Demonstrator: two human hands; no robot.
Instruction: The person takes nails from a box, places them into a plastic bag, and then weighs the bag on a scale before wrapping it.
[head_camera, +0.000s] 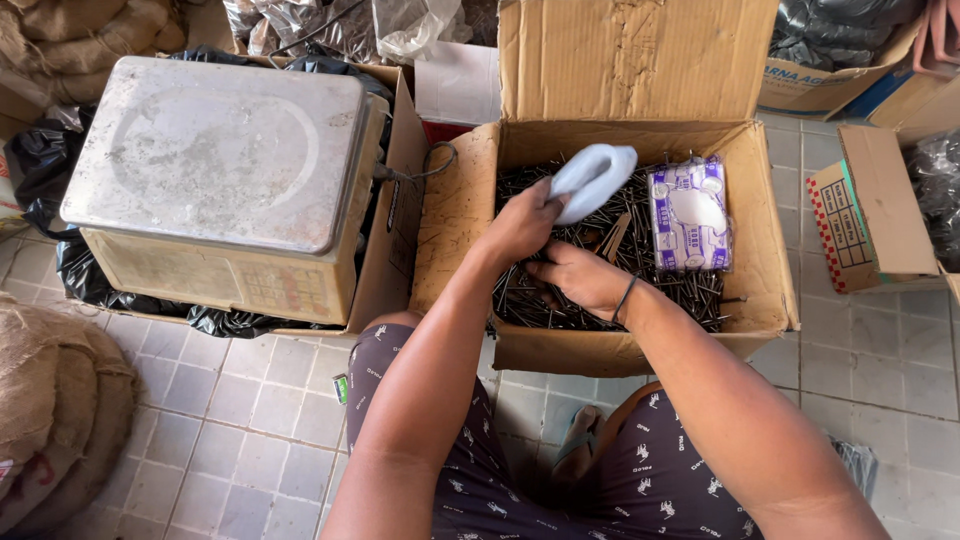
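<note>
Steel nails (560, 290) fill the open cardboard box (770, 250), and the right hand (578, 277) is curled down among them, seemingly gathering a handful. The left hand (522, 222) pinches a pale plastic bag (592, 178) just above, so filling appears under way; next, the bag's mouth needs holding open.

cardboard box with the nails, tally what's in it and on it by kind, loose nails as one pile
nail pile: 1
purple and white packet: 1
white plastic bag: 1, in the left hand
hands in the box: 2, right hand on the nails
total: 5
</note>
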